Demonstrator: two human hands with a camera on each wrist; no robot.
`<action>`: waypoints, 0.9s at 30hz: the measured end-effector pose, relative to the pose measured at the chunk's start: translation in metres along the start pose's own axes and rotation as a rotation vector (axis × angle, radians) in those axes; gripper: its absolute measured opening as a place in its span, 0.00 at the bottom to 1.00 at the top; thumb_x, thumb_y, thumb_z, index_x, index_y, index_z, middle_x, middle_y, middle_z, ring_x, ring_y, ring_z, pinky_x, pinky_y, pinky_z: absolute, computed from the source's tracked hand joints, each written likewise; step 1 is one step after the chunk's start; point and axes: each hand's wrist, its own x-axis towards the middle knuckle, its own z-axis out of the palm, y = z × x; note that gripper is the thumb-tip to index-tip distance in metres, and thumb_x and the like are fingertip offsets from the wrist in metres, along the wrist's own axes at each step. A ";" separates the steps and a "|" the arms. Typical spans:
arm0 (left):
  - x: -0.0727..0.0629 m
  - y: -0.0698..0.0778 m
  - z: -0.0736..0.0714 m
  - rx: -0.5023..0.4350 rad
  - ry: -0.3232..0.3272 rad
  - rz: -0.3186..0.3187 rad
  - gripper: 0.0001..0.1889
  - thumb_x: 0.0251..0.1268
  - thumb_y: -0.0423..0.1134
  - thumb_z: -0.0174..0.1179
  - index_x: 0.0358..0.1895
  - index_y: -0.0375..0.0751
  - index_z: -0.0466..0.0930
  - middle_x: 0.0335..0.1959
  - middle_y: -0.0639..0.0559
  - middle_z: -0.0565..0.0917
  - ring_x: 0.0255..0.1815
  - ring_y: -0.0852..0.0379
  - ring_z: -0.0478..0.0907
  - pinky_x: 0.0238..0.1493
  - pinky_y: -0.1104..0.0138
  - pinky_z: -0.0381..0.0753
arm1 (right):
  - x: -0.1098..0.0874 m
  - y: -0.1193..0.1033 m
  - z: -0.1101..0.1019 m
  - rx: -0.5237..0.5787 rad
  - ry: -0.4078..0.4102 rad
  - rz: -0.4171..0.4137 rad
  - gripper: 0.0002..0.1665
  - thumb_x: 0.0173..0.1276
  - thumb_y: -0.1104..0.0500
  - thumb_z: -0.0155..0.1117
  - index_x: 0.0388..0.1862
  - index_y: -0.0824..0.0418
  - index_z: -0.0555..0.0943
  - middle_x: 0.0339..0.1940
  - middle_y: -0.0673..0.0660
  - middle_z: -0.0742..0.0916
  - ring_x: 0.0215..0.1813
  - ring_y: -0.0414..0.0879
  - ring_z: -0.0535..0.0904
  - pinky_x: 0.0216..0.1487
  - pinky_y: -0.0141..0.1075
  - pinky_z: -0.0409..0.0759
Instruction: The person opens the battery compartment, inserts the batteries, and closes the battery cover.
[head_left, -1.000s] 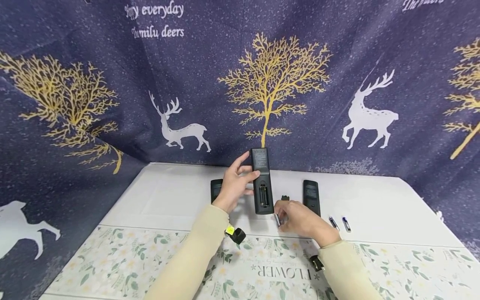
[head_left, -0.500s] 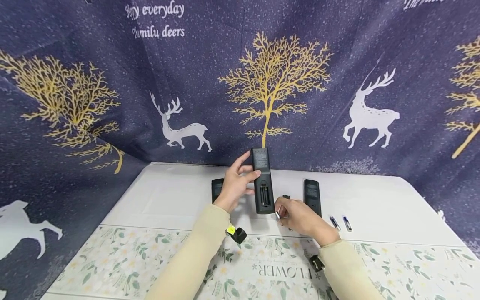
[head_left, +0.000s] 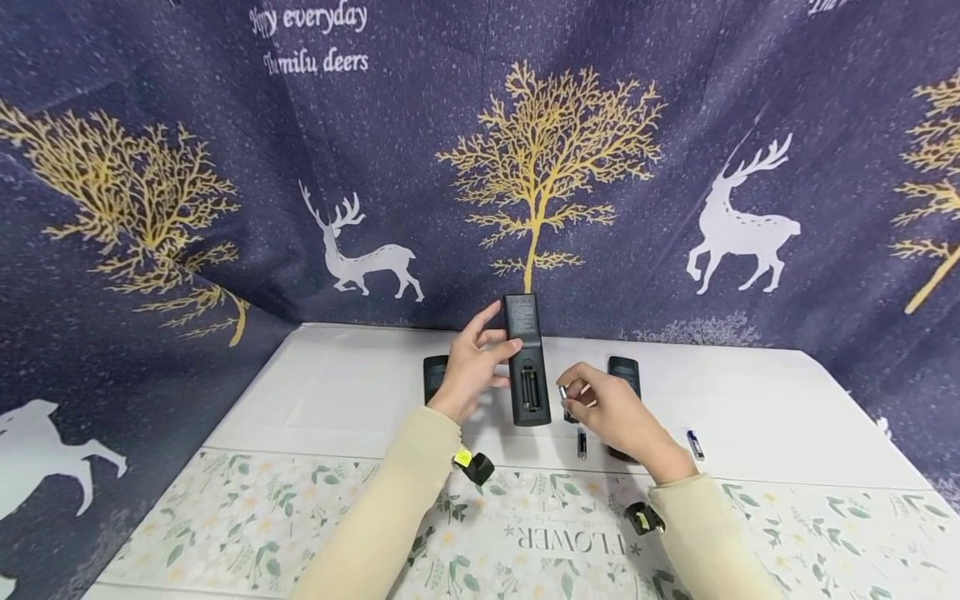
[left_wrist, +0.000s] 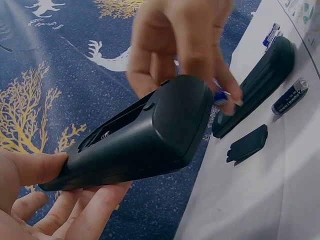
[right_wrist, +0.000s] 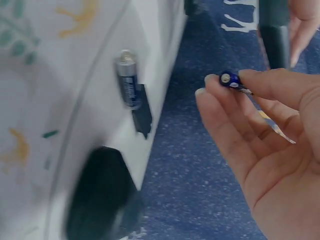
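My left hand (head_left: 471, 371) holds a black remote control (head_left: 522, 321) raised, its back facing me and its battery compartment (head_left: 531, 389) uncovered. In the left wrist view a metal spring (left_wrist: 106, 135) shows inside that compartment. Just right of the remote, my right hand (head_left: 613, 408) pinches a small blue and silver battery (right_wrist: 231, 80) between thumb and fingertips, apart from the compartment. Below that hand a second battery (head_left: 582, 444) lies on the white table. Close to it lies the black battery cover (left_wrist: 248, 145), mostly behind the right fingers in the head view.
A second remote (head_left: 625, 375) lies on the right, partly behind my right hand. Another remote (head_left: 435, 375) is partly hidden by my left hand. One more battery (head_left: 696, 444) lies farther right. A patterned cloth (head_left: 600, 208) hangs behind the table (head_left: 337, 392).
My right hand has lifted off the table with the battery, uncovering another battery beneath. My right forearm now covers where one of the right-hand batteries lay. The left hand and remote barely moved.
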 end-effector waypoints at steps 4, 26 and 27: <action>0.001 0.001 0.001 -0.010 -0.002 -0.003 0.39 0.73 0.31 0.69 0.82 0.64 0.67 0.59 0.46 0.85 0.50 0.43 0.88 0.33 0.58 0.90 | 0.001 -0.007 -0.008 0.055 0.046 0.009 0.14 0.70 0.71 0.71 0.53 0.62 0.84 0.37 0.51 0.87 0.39 0.46 0.88 0.40 0.39 0.87; -0.004 0.004 0.002 -0.007 -0.004 0.003 0.38 0.73 0.33 0.70 0.81 0.64 0.68 0.59 0.46 0.86 0.47 0.49 0.88 0.33 0.57 0.90 | -0.002 -0.047 0.001 0.050 0.133 0.080 0.15 0.72 0.65 0.74 0.54 0.61 0.82 0.40 0.51 0.88 0.37 0.43 0.86 0.36 0.40 0.84; -0.004 0.004 0.002 -0.008 -0.005 0.005 0.38 0.73 0.33 0.70 0.81 0.64 0.68 0.59 0.46 0.85 0.47 0.49 0.88 0.33 0.57 0.90 | -0.002 -0.048 0.001 0.040 0.136 0.083 0.14 0.72 0.65 0.74 0.53 0.60 0.82 0.40 0.51 0.88 0.37 0.43 0.86 0.36 0.40 0.84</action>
